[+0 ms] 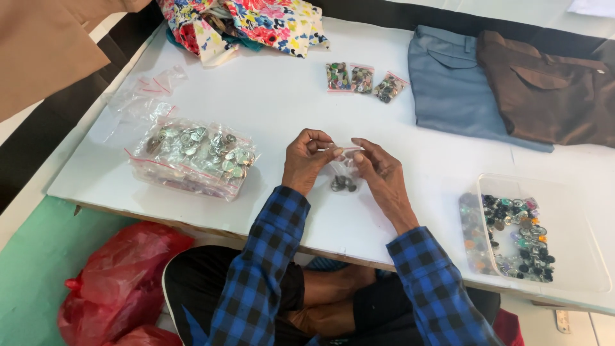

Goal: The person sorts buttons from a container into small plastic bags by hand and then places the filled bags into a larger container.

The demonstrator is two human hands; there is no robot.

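Observation:
Both hands meet over the middle of the white table (275,102). My left hand (306,159) and my right hand (379,172) pinch the top edge of a small clear zip bag (343,174) that hangs between them. A few dark metal buttons sit at the bottom of that bag. The fingers of both hands are closed on the bag's seal strip. Blue and black checked sleeves cover both forearms.
A pile of filled clear button bags (195,156) lies at the left, with empty small bags (154,86) behind it. Three filled small bags (362,79) lie further back. A clear tray of loose buttons (516,237) stands right. Blue trousers (458,83), brown trousers (548,90), floral cloth (246,22), a red plastic bag (122,275) below.

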